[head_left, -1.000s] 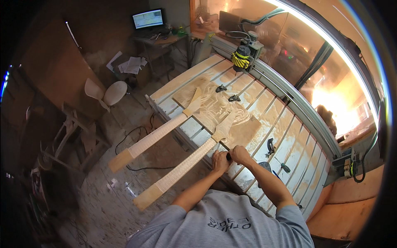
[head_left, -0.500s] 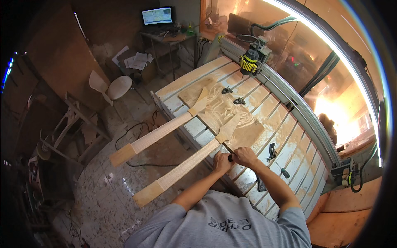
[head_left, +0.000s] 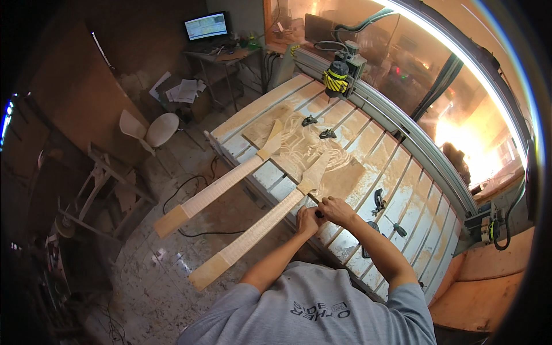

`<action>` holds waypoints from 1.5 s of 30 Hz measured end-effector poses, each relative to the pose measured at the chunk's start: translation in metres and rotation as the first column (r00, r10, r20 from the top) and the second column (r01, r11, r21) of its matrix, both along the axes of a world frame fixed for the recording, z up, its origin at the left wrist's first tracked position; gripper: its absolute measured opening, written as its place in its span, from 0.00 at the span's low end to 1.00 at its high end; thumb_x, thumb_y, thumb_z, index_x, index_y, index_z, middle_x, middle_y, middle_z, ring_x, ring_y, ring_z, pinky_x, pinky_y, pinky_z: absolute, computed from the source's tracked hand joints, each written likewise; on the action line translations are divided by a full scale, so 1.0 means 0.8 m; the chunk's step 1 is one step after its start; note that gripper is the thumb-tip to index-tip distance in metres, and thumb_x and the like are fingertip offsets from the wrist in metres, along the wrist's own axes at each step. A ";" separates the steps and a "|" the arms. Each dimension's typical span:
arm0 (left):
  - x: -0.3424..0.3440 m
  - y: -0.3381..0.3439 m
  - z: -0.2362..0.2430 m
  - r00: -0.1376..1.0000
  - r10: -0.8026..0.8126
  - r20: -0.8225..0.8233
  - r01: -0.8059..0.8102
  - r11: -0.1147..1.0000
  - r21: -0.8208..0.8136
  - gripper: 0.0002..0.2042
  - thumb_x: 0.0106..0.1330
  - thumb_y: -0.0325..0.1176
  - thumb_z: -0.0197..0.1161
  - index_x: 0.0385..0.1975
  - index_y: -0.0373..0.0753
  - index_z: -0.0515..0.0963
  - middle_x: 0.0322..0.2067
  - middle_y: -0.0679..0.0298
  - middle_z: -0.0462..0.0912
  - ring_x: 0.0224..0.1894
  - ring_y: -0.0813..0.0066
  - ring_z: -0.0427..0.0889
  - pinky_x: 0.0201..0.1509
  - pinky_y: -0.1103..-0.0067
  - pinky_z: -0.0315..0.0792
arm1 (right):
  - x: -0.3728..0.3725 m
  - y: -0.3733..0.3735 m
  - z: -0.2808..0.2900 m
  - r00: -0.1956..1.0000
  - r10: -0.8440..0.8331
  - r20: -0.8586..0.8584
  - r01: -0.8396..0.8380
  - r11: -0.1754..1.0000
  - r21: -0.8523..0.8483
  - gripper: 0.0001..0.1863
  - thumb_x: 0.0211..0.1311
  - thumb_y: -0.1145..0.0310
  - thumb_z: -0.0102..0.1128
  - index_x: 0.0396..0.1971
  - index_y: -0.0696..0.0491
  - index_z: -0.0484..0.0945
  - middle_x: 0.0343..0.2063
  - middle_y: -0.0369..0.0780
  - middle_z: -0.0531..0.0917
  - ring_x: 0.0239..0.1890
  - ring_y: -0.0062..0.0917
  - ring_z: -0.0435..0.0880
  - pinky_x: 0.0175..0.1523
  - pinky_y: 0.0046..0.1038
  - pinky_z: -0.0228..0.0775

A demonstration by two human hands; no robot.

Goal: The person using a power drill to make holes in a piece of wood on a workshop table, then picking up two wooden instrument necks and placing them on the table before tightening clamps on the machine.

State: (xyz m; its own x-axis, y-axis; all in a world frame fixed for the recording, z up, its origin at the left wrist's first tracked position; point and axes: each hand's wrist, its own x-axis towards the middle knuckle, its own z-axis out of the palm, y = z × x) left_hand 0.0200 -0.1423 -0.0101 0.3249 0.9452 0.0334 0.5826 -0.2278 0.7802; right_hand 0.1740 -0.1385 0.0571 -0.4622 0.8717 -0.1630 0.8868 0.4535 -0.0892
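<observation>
At the table's near edge, my left hand [head_left: 307, 221] is closed around the black knob end of a dark bar [head_left: 313, 198]. Beside it, my right hand [head_left: 338, 211] grips the same bar from the right. The bar reaches to the wide end of a long neck-shaped wooden piece [head_left: 269, 222]. That piece overhangs the table, its blocky end towards the lower left. A similar wooden neck [head_left: 221, 187] lies to its left. Both wide ends rest on a carved wooden board [head_left: 345, 185]. My fingers hide much of what they hold.
A slotted machine table [head_left: 397, 221] carries wood dust, black clamps [head_left: 328, 134], another clamp [head_left: 379, 200] and a green-handled tool [head_left: 399, 229]. The machine's gantry with its spindle [head_left: 336, 80] stands behind. A white chair [head_left: 163, 130] and a cable [head_left: 213, 233] are on the left.
The view has shifted slightly, moving the scene a little. Both hands stay on the dark bar at the table edge; the wooden necks keep their places.
</observation>
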 end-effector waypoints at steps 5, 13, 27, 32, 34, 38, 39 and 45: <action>-0.010 0.006 -0.013 0.999 0.031 0.013 -0.031 0.999 -0.030 0.16 0.48 0.47 0.78 0.33 0.45 0.88 0.33 0.60 0.88 0.43 0.55 0.80 0.51 0.63 0.73 | -0.019 0.012 0.045 0.996 0.061 0.060 -0.056 0.995 -0.084 0.12 0.59 0.64 0.64 0.35 0.57 0.85 0.39 0.47 0.85 0.44 0.41 0.87 0.48 0.38 0.80; 0.000 0.006 -0.031 0.997 0.026 0.078 -0.028 0.999 0.023 0.17 0.47 0.48 0.79 0.31 0.44 0.87 0.33 0.55 0.87 0.43 0.51 0.80 0.50 0.61 0.73 | -0.013 0.011 -0.007 0.948 -0.308 -0.080 0.282 0.929 -0.238 0.15 0.57 0.61 0.66 0.23 0.59 0.85 0.25 0.48 0.87 0.28 0.42 0.88 0.38 0.42 0.83; -0.003 0.006 0.004 0.997 -0.054 -0.051 0.051 0.998 -0.044 0.24 0.43 0.45 0.83 0.40 0.42 0.88 0.31 0.55 0.87 0.41 0.50 0.81 0.49 0.61 0.73 | 0.021 -0.008 0.004 0.997 0.075 0.017 -0.077 0.990 0.120 0.19 0.56 0.54 0.66 0.38 0.55 0.81 0.38 0.43 0.82 0.41 0.38 0.86 0.41 0.38 0.81; -0.004 0.009 0.015 0.992 -0.100 -0.071 0.093 0.992 -0.087 0.19 0.47 0.43 0.80 0.38 0.42 0.88 0.33 0.54 0.88 0.41 0.52 0.81 0.49 0.63 0.74 | 0.017 0.002 -0.027 0.992 0.121 0.037 -0.125 0.984 0.125 0.17 0.56 0.55 0.67 0.32 0.55 0.83 0.26 0.41 0.84 0.32 0.36 0.88 0.36 0.37 0.81; -0.005 0.012 0.014 0.995 -0.103 0.009 0.104 0.988 -0.111 0.17 0.48 0.42 0.79 0.36 0.41 0.88 0.34 0.52 0.87 0.41 0.51 0.82 0.48 0.62 0.74 | 0.008 -0.003 -0.025 0.972 -0.233 0.006 0.232 0.966 -0.117 0.16 0.51 0.56 0.70 0.28 0.55 0.84 0.22 0.41 0.85 0.27 0.37 0.87 0.34 0.38 0.81; -0.006 0.014 0.001 0.989 -0.139 0.042 0.143 0.986 -0.091 0.18 0.47 0.41 0.79 0.37 0.40 0.87 0.37 0.53 0.88 0.42 0.49 0.84 0.48 0.60 0.75 | -0.005 -0.006 -0.062 0.917 -0.399 -0.015 0.399 0.917 -0.016 0.18 0.46 0.55 0.74 0.27 0.56 0.85 0.22 0.47 0.85 0.26 0.43 0.87 0.34 0.42 0.80; -0.018 0.019 -0.006 0.994 -0.110 -0.018 0.109 0.993 -0.050 0.19 0.47 0.42 0.79 0.38 0.41 0.87 0.37 0.53 0.88 0.42 0.49 0.84 0.49 0.60 0.75 | -0.021 -0.008 -0.028 0.925 -0.375 -0.055 0.376 0.927 -0.002 0.22 0.46 0.53 0.74 0.33 0.57 0.84 0.24 0.49 0.84 0.27 0.45 0.87 0.33 0.45 0.79; -0.020 0.018 -0.012 0.985 -0.172 -0.024 0.171 0.984 -0.049 0.24 0.46 0.43 0.81 0.44 0.41 0.86 0.41 0.58 0.88 0.48 0.53 0.82 0.56 0.63 0.74 | 0.007 -0.007 0.032 0.992 0.120 0.034 -0.123 0.988 0.095 0.14 0.61 0.61 0.61 0.43 0.52 0.80 0.38 0.40 0.83 0.44 0.37 0.84 0.44 0.35 0.80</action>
